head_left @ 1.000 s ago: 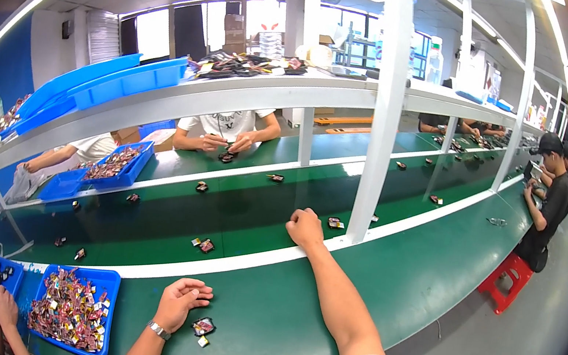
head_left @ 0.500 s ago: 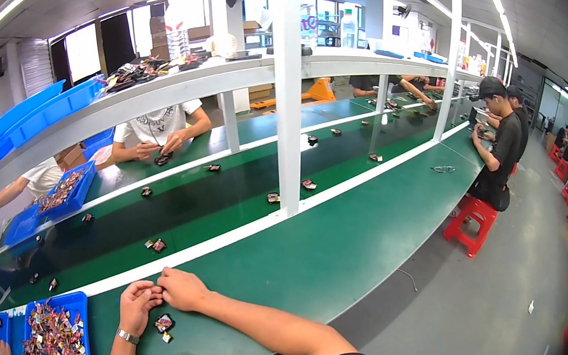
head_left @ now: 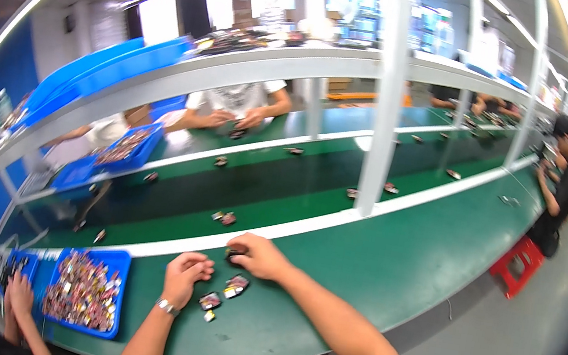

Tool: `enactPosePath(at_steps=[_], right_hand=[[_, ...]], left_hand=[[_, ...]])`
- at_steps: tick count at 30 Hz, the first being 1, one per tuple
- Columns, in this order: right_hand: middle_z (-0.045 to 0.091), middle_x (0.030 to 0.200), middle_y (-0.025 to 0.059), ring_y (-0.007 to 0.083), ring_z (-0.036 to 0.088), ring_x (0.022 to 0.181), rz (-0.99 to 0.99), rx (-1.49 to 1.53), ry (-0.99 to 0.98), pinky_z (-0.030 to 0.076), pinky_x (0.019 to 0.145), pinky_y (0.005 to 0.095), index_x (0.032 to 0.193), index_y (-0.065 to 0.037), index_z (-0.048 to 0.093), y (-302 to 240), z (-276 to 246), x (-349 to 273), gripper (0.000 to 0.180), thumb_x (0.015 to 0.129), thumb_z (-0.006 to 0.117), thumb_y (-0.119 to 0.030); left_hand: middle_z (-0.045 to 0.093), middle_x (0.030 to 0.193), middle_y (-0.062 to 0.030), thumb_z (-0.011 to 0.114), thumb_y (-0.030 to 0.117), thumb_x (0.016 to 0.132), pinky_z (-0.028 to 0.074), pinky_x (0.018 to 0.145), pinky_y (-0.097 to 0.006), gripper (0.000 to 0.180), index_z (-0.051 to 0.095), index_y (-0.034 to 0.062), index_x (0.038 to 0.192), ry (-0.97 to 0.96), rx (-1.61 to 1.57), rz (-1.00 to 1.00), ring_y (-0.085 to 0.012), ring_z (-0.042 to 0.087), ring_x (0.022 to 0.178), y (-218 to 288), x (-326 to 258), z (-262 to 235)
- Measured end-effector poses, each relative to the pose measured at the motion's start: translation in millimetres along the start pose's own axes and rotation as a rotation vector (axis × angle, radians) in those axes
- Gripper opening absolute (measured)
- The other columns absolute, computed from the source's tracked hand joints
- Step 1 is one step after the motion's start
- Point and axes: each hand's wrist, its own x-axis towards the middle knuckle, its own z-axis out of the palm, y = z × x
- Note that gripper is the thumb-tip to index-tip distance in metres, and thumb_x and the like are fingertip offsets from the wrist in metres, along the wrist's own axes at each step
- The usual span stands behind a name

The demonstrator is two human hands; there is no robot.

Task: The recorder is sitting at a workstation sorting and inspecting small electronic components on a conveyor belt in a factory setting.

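Observation:
My right hand is closed with its fingertips on a small dark part, just above the green bench. To its left, my left hand, with a metal watch on the wrist, is loosely curled, its fingers slightly apart and nothing visible in them. Between my forearms lie a dark part with pink and white pieces, a similar smaller one and a little yellow-and-white piece. Left of my left forearm stands a blue tray full of small pink, white and yellow parts.
Beyond a white rail runs a green conveyor belt carrying scattered parts. A white post rises from the rail. Another person's hands work at the far left beside a blue bin. People sit across the belt and at right near a red stool.
My view has turned left. My hands, together before, are now apart, the right one farther right with the dark part. Another part cluster now shows on the bench between my forearms.

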Motion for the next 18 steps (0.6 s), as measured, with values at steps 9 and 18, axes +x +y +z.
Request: enactPosePath(at_steps=[9,18], right_hand=[[0.061,0.098,0.0082,0.0288,0.06,0.098,-0.292,-0.402,-0.13,0.051,0.085,0.0387,0.1,-0.007,0.065,-21,16,-3,0.024,0.077,0.066,0.001],[0.064,0.093,0.0071,0.0259,0.062,0.089,-0.462,-0.453,0.019,0.052,0.076,0.0356,0.088,-0.008,0.066,-23,-16,-14,0.011,0.078,0.07,-0.012]], left_hand=[[0.068,0.104,-0.0138,0.056,0.0,0.091,0.055,0.073,-0.029,0.018,0.06,-0.0029,0.109,0.021,0.132,0.044,-0.0174,0.066,0.087,4,-2,-11],[0.068,0.098,-0.0122,0.059,0.002,0.089,0.055,0.068,-0.026,0.016,0.062,-0.0027,0.104,0.03,0.226,0.072,-0.0159,0.065,0.084,-8,5,-22]])
